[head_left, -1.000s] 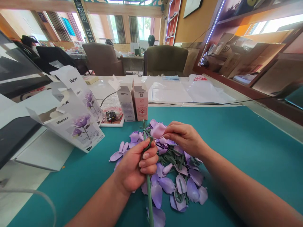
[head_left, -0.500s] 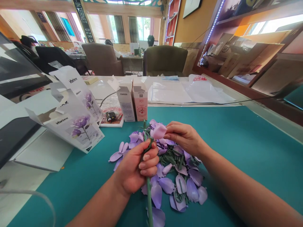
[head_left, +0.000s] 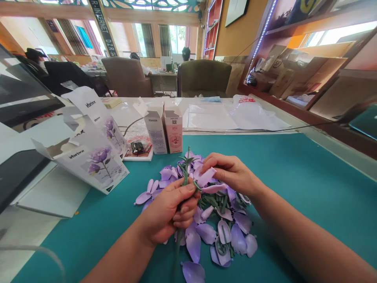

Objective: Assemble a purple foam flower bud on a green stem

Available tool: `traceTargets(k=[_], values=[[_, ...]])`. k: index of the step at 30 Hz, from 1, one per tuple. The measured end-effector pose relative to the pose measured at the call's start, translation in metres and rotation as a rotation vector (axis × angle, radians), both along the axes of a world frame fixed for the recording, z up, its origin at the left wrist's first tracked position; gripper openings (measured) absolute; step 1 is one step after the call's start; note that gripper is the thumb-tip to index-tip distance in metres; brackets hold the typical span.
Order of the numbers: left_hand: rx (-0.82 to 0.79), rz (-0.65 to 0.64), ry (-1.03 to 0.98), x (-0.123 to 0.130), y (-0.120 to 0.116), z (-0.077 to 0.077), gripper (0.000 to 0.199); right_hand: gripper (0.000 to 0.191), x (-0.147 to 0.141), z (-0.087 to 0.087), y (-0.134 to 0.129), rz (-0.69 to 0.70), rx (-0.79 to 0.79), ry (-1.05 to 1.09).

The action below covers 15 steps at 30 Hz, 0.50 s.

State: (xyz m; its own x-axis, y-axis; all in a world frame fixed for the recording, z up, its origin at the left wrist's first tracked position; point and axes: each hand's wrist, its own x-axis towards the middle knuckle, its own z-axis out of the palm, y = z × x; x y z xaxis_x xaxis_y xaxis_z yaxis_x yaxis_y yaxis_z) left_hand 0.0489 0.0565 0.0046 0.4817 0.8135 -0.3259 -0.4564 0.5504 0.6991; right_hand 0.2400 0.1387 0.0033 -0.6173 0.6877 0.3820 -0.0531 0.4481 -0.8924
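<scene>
Gripping a green flower stem (head_left: 185, 181) in the closed left hand (head_left: 166, 212), pinching one lilac petal (head_left: 206, 177) against it with the right hand (head_left: 231, 173), many loose petals (head_left: 238, 239) left heaped on the teal mat (head_left: 294, 196).

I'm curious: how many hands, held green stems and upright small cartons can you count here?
Hands: 2 (left hand, right hand)
Green stems held: 1 (green stem)
Upright small cartons: 2 (white carton, pink carton)
Total: 5
</scene>
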Motion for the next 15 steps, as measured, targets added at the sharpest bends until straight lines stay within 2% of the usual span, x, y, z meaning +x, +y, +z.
traceTargets(k=[4, 7, 15], values=[[0.073, 0.007, 0.109, -0.001, -0.002, 0.006, 0.022, 0.029, 0.002, 0.006, -0.003, -0.017, -0.193, 0.063], [0.077, -0.001, 0.132, 0.000, -0.003, 0.006, 0.027, 0.029, 0.002, 0.010, -0.003, -0.059, -0.255, 0.120], [0.059, -0.075, 0.121, 0.003, -0.005, -0.003, 0.028, 0.026, 0.003, 0.014, -0.004, -0.056, -0.409, 0.100]])
